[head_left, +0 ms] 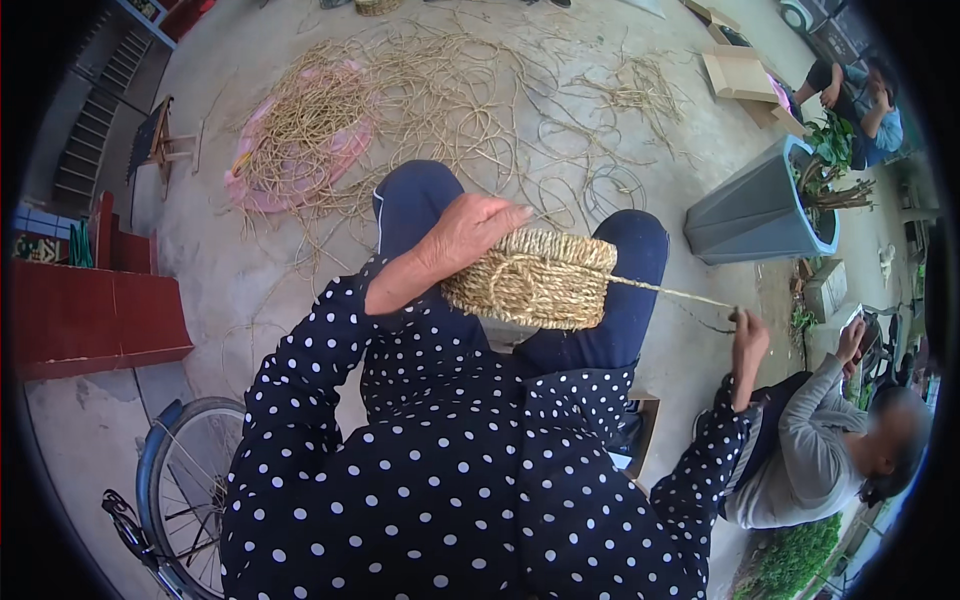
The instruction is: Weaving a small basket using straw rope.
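Observation:
A woven straw-rope basket (530,295) rests across my lap, between my knees. My left hand (455,240) grips its upper left edge, fingers lying over the rim. A straw cord (665,290) runs from the basket's right side out to my right hand (748,340), whose fingers are closed on it well to the right of the basket. A thin, darker strand dangles beside the cord near my right fingers.
Loose straw rope (450,80) spreads ahead, partly on a pink sheet (255,180). Around me are a grey planter (740,220), cardboard (730,75), a red wooden object (100,320), a bicycle wheel (160,470) and two seated people (820,440) at the right.

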A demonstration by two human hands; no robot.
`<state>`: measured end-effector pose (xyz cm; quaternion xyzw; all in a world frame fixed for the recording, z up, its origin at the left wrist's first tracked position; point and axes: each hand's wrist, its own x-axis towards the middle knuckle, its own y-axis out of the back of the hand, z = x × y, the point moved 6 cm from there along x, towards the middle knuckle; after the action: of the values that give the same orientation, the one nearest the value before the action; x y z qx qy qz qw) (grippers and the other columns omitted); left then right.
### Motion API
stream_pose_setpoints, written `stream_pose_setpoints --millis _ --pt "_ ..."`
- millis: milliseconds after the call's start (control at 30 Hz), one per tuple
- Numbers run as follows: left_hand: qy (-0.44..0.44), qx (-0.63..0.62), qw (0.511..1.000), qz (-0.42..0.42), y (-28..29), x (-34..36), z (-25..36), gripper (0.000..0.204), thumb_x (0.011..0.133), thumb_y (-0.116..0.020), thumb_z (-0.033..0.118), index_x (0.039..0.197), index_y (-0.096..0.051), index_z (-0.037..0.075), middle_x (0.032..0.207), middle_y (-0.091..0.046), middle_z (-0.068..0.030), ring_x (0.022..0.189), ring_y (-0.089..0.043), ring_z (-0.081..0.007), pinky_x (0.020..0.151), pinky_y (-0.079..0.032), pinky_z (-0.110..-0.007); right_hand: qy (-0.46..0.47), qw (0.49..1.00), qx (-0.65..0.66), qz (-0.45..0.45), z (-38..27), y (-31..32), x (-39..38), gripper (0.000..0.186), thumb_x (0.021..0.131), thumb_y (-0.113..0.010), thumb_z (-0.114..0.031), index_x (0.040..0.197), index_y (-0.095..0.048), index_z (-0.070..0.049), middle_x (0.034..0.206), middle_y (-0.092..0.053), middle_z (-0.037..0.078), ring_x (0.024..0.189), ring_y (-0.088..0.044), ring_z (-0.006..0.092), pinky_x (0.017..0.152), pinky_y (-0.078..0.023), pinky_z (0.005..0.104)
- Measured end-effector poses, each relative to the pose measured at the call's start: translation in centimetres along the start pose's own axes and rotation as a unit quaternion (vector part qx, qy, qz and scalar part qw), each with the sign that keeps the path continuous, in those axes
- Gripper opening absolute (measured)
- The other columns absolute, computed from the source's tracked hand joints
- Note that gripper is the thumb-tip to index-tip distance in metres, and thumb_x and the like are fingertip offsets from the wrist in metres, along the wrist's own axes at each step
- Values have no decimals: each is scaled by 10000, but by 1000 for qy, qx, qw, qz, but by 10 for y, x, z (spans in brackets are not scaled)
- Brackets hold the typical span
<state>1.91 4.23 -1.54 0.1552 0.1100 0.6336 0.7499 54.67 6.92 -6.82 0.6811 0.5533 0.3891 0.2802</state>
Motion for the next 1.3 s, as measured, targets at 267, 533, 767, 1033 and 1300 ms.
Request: stream_pose_setpoints --millis 267,533,767,1033,1300 --pt "20 -29 999 -2 3 -4 -10 483 983 -533 358 742 -527 -59 589 -353 -45 607 -329 -87 521 -335 -321 69 923 187 -328 -270 -68 -46 175 903 -656 -183 919 -634 -10 720 -605 39 676 -538 112 637 -449 266" --pt "-8 -1 1000 11 0 -4 -5 407 967 -579 327 898 -627 -71 593 -456 -31 609 -419 -63 555 -411 -278 -36 970 214 -108 -79 -48 -3 330 947 -595 -227 690 -528 -32 646 -436 -58 624 -386 53 564 -314 234" --pt "8 -92 994 -65 3 -9 -13 388 984 -558 324 1001 -620 -59 736 -530 14 724 -448 -54 639 -422 -259 -40 977 164 -130 -92 -53 6 287 937 -616 -236 747 -590 -24 656 -468 -42 625 -405 60 556 -323 245" --pt "115 -76 943 -303 1 -3 12 420 665 -824 102 1033 -658 -15 924 -695 -29 860 -615 -93 798 -494 -267 25 966 211 -144 -218 -40 -32 208 919 -598 -89 1101 -666 -16 936 -695 76 709 -630 129 615 -488 251" --pt "74 -132 963 -223 -2 -10 1 253 780 -725 49 1004 -667 -54 844 -691 -37 747 -607 -66 693 -498 -229 302 926 201 -99 -326 -83 -105 299 668 -796 -125 932 -671 -62 844 -559 62 783 -556 249 696 -465 343"
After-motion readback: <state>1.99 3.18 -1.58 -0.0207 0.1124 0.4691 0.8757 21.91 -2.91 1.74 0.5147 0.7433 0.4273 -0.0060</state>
